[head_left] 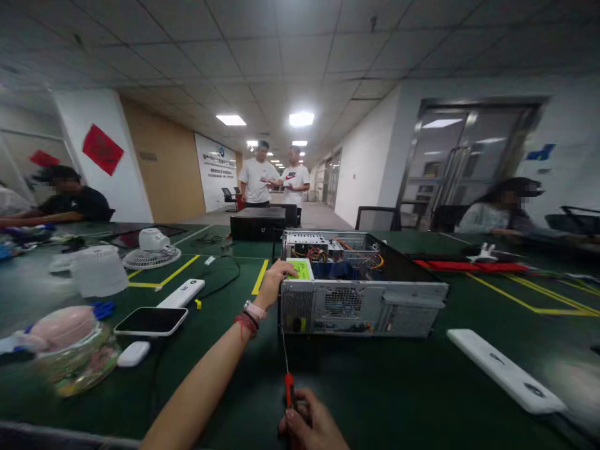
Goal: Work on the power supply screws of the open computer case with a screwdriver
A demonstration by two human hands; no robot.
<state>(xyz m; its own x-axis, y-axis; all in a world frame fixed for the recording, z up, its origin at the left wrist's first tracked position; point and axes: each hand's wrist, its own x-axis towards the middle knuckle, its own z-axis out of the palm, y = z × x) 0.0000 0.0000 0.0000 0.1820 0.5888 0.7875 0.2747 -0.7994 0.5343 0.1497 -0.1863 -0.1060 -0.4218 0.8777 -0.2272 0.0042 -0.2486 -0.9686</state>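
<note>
An open grey computer case [360, 300] lies on the green table, its rear panel facing me and cables and drive bays showing inside. My left hand [276, 278] rests on the case's top left corner, fingers curled over the edge beside a yellow-green label [300, 269]. My right hand [312, 425] is closed round the red handle of a long thin screwdriver [287, 369]. Its shaft points up to the case's lower left rear corner.
A phone [150, 320], white bars [182, 292] [504, 370], a small white fan [152, 250], a white cylinder [100, 270] and a glass jar [77, 350] lie around. A black case [257, 224] stands behind. Two people stand in the corridor; others sit left and right.
</note>
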